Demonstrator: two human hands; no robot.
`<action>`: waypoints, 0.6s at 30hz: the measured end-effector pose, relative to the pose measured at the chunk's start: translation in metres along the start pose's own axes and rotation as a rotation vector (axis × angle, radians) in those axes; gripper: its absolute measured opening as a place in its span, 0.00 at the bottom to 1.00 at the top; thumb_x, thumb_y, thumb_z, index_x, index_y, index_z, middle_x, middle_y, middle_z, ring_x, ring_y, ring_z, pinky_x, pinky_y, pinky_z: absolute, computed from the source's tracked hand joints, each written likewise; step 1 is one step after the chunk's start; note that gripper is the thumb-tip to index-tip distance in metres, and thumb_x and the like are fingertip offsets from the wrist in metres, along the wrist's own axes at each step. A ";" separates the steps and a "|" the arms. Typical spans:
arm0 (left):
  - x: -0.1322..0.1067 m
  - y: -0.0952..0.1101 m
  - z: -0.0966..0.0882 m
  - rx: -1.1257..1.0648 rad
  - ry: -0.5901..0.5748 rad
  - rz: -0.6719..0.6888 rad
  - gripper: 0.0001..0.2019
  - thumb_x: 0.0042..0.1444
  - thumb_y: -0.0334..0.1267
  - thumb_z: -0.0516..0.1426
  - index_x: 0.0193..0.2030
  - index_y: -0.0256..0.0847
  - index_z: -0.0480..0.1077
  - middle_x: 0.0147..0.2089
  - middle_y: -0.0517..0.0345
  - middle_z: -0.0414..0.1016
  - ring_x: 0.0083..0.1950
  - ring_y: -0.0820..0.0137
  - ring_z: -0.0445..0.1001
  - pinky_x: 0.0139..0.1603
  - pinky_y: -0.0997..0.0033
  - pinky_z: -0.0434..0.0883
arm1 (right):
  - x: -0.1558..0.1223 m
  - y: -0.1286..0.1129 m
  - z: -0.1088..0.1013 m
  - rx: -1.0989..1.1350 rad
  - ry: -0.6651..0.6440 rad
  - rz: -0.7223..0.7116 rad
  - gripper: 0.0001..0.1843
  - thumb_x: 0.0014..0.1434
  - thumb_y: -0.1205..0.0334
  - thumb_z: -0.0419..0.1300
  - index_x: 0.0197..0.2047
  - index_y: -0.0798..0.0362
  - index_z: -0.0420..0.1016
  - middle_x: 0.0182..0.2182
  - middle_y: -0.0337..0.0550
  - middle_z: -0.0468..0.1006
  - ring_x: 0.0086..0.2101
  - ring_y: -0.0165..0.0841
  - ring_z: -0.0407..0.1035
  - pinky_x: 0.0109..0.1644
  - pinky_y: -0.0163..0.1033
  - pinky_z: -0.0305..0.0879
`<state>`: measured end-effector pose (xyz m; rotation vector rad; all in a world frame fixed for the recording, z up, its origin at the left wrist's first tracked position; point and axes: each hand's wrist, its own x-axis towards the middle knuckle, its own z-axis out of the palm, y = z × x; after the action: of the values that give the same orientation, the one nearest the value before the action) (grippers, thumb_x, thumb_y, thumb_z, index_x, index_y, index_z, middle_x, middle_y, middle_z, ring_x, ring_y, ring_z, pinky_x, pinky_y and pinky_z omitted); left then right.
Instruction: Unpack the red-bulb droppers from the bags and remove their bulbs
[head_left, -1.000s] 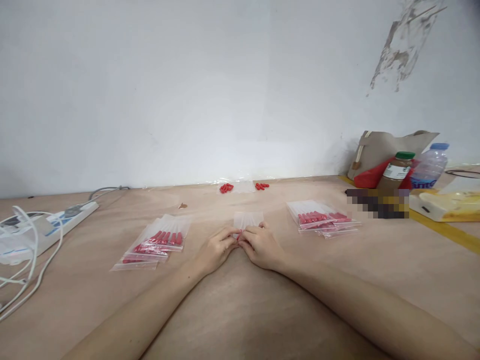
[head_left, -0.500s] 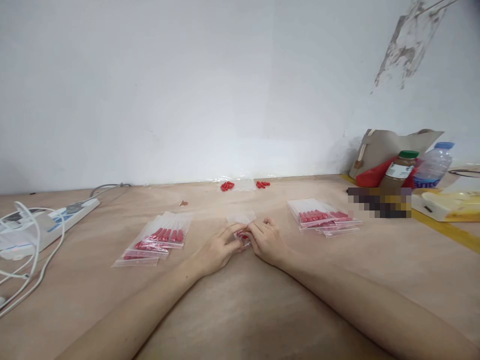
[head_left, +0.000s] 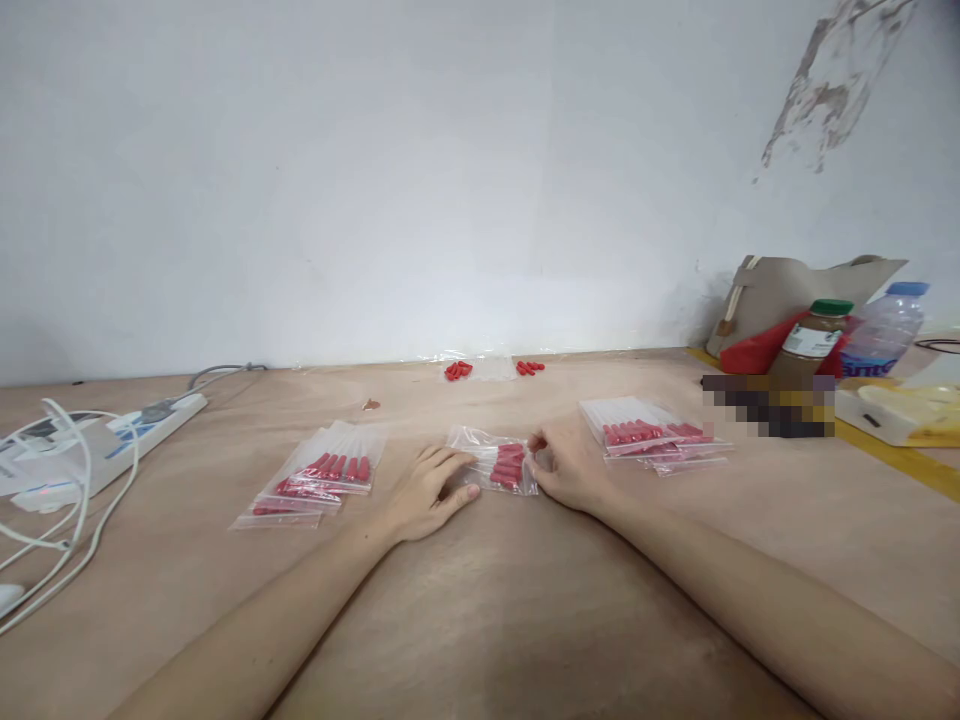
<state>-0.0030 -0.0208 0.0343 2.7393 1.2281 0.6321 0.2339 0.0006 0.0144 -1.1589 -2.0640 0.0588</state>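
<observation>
A small clear zip bag [head_left: 496, 465] with several red capsules in it lies on the brown table between my hands. My left hand [head_left: 427, 492] rests by the bag's left end, fingers loosely stretched and touching its edge. My right hand [head_left: 566, 465] pinches the bag's right edge with curled fingers. A stack of filled bags [head_left: 319, 473] lies to the left, and another stack of filled bags [head_left: 649, 435] to the right. Loose red capsules [head_left: 491, 369] and clear plastic sit at the back by the wall.
A white power strip [head_left: 112, 440] with tangled cables lies at the left edge. At the far right stand a beige bag [head_left: 787, 290], a brown jar with a green lid [head_left: 808, 345], a water bottle [head_left: 881, 330] and a white and yellow box [head_left: 896, 418].
My hands have moved apart from the middle. The bag, earlier pointing away from me, now lies sideways between them with the red capsules showing.
</observation>
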 end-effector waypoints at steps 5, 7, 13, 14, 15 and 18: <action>-0.002 0.000 0.004 -0.066 0.070 0.016 0.10 0.56 0.41 0.51 0.40 0.41 0.68 0.45 0.52 0.68 0.42 0.68 0.69 0.44 0.65 0.68 | 0.004 0.006 0.004 0.124 0.009 0.103 0.06 0.49 0.64 0.57 0.22 0.54 0.67 0.23 0.38 0.72 0.28 0.30 0.64 0.34 0.35 0.58; -0.002 -0.001 0.005 -0.116 0.044 -0.002 0.09 0.57 0.41 0.50 0.37 0.41 0.67 0.51 0.52 0.65 0.39 0.70 0.70 0.40 0.69 0.69 | 0.004 0.008 0.005 0.159 -0.062 0.088 0.07 0.50 0.62 0.57 0.23 0.53 0.72 0.24 0.39 0.73 0.30 0.30 0.65 0.36 0.35 0.59; 0.000 -0.001 0.001 -0.185 -0.041 -0.037 0.08 0.58 0.42 0.49 0.39 0.41 0.65 0.50 0.55 0.69 0.48 0.66 0.68 0.46 0.67 0.67 | 0.002 0.013 0.009 0.233 -0.215 0.060 0.07 0.51 0.63 0.58 0.32 0.50 0.77 0.28 0.38 0.76 0.33 0.31 0.66 0.40 0.37 0.59; 0.000 -0.001 0.001 -0.197 -0.050 -0.042 0.09 0.57 0.42 0.49 0.40 0.41 0.65 0.50 0.55 0.69 0.48 0.66 0.68 0.46 0.67 0.67 | 0.002 0.013 0.009 0.230 -0.227 0.066 0.08 0.51 0.64 0.57 0.33 0.50 0.77 0.28 0.38 0.76 0.33 0.31 0.66 0.39 0.37 0.59; 0.001 -0.002 0.001 -0.210 -0.056 -0.044 0.09 0.57 0.42 0.49 0.42 0.41 0.64 0.49 0.55 0.70 0.47 0.66 0.69 0.46 0.67 0.67 | 0.002 0.012 0.009 0.218 -0.232 0.075 0.09 0.51 0.65 0.56 0.34 0.50 0.77 0.28 0.39 0.77 0.33 0.31 0.66 0.39 0.37 0.59; 0.001 -0.005 0.002 -0.237 -0.054 -0.034 0.12 0.57 0.42 0.50 0.47 0.42 0.63 0.48 0.55 0.71 0.47 0.67 0.69 0.45 0.67 0.68 | 0.001 0.007 0.009 0.160 -0.212 0.108 0.12 0.50 0.67 0.55 0.35 0.49 0.78 0.28 0.39 0.77 0.33 0.32 0.67 0.41 0.40 0.58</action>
<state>-0.0049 -0.0165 0.0314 2.5191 1.1075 0.6496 0.2332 0.0086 0.0063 -1.2060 -2.1322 0.4073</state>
